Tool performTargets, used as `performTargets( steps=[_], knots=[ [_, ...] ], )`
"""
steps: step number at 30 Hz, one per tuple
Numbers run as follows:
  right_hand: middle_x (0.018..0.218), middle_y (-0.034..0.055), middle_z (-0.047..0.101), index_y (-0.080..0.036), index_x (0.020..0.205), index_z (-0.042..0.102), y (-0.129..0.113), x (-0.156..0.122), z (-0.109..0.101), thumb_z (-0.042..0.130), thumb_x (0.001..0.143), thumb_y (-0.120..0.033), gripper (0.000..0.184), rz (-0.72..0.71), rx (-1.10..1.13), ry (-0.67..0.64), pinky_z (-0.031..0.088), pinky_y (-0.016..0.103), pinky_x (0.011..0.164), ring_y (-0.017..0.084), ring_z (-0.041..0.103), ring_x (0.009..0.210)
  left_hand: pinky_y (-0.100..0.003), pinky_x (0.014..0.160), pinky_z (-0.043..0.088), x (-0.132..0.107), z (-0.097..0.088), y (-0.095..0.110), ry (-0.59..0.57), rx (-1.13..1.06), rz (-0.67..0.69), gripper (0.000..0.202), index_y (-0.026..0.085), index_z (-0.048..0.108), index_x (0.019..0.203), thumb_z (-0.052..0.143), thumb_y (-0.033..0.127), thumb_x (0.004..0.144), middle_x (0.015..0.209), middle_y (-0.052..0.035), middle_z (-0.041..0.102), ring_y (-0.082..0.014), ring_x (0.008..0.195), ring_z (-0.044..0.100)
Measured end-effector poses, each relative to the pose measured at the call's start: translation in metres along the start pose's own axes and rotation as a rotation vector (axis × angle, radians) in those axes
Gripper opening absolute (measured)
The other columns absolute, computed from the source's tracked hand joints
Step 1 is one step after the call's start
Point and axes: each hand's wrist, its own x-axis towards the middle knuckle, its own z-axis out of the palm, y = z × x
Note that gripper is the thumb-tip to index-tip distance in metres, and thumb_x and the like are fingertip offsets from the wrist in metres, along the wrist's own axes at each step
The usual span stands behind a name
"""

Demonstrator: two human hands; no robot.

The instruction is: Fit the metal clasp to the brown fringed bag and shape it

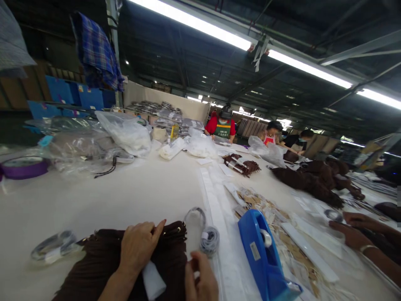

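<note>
Dark brown fringed fabric [103, 251] with small metal eyelets along its upper edge lies at the front of the table. My left hand [138, 244] grips it near that edge, fingers curled down and thumb stretched toward the right. A white rolled slip [153, 281] rests on the fabric beside my left wrist. My right hand [202, 278] is at the fabric's right side, its fingers curled together with a bit of white showing between them. Just above it sits a coil of grey cord [209, 241]. Another banded coil of cord [54, 247] lies left of the fabric.
To the right stands a blue tape dispenser [260, 255], beside scattered tags and paper strips [282, 234]. Another person's hands [357, 234] work at the right edge. Plastic bags [125, 131] and purple tape [25, 167] lie at left. Brown bundles [241, 164] lie farther back.
</note>
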Motion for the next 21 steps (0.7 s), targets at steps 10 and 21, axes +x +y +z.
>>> performTargets(
  steps=[10, 21],
  knots=[
    [0.107, 0.0176, 0.052, -0.014, 0.125, 0.043, 0.0, 0.09, -0.048, 0.042, 0.078, -0.02, 0.048, 0.315, -0.591, -0.473, 0.047, 0.037, 0.074, 0.026, 0.063, 0.084, -0.038, 0.073, 0.033, 0.001, 0.004, -0.009, 0.019, -0.045, 0.029, 0.042, 0.019, 0.061, 0.076, 0.039, 0.055, 0.081, 0.079, -0.0059, 0.064, -0.0253, 0.081, 0.059],
    [0.092, 0.0118, 0.06, -0.018, 0.093, 0.061, 0.009, 0.138, -0.057, 0.041, 0.082, -0.034, 0.028, 0.406, -0.399, -0.533, 0.044, 0.034, 0.076, 0.024, 0.062, 0.086, -0.037, 0.076, 0.04, 0.002, 0.025, -0.024, -0.019, -0.337, 0.141, 0.01, 0.026, 0.063, 0.074, 0.059, 0.035, 0.075, 0.078, 0.0004, 0.067, -0.0211, 0.08, 0.06]
  ],
)
